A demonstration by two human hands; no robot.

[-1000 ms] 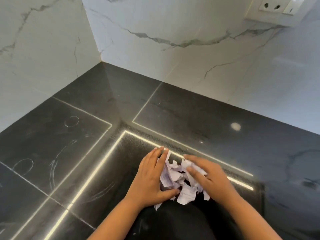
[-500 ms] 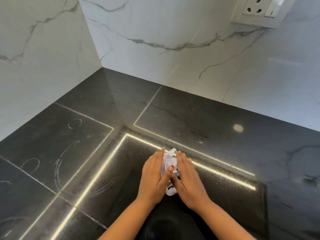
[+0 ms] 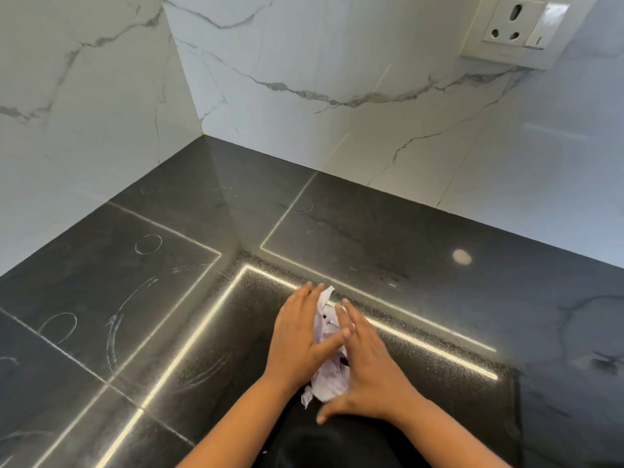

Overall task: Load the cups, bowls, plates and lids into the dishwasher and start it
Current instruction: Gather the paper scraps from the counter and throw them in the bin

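Your tabletop [image 3: 371, 231] is dark polished stone, crossed by thin pale seams, with faint ring marks and scuffs on your left side. A heap of torn paper scraps [image 3: 329, 376] lies on its speckled section, between your flat left hand [image 3: 300, 336] and right hand [image 3: 368, 369].

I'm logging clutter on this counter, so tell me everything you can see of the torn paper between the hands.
The torn paper is a bunch of small, ragged, crumpled scraps, white to pale lilac, with a few dark marks. It lies as a narrow heap on the glossy black countertop. The left hand and right hand press it from either side with straight fingers, hiding part of it; scraps poke out at both ends.
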